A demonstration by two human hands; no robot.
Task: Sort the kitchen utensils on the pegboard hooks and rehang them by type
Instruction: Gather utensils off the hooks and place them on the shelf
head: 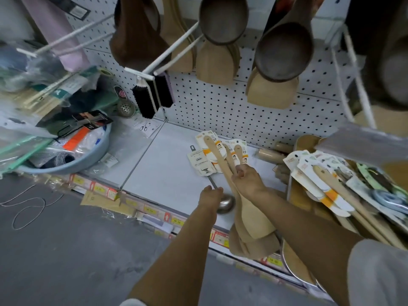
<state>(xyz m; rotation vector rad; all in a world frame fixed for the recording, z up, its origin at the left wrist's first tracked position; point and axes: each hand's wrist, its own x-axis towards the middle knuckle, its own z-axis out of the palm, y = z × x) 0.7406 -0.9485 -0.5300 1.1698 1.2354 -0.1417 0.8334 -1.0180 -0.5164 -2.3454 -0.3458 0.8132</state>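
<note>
Here, seen from above, a person's two bare arms reach toward a white store shelf (167,173) below a white pegboard wall (220,107). The right hand (248,181) has its grip clamped around a bundle of pale wooden spatulas (249,226), held by the handles, with their flat blades pointing down toward the viewer and their white-and-orange card labels (209,151) fanned out at the far end over the shelf. The left hand (210,195) has its grip closed on the thin handle of a shiny steel ladle (225,204), whose round bowl sits just beside the hand, above the shelf's front edge. To the right, a heap of more carded wooden spatulas (331,186) lies on the shelf. Overhead, on long white hooks (163,54), hang dark brown wooden ladles (284,51), pale wooden turners (215,62) and black-bristled brushes (152,96). At the left, a pale blue plastic basin (88,160) holds mixed packaged goods. The floor (66,250) is grey.
</note>
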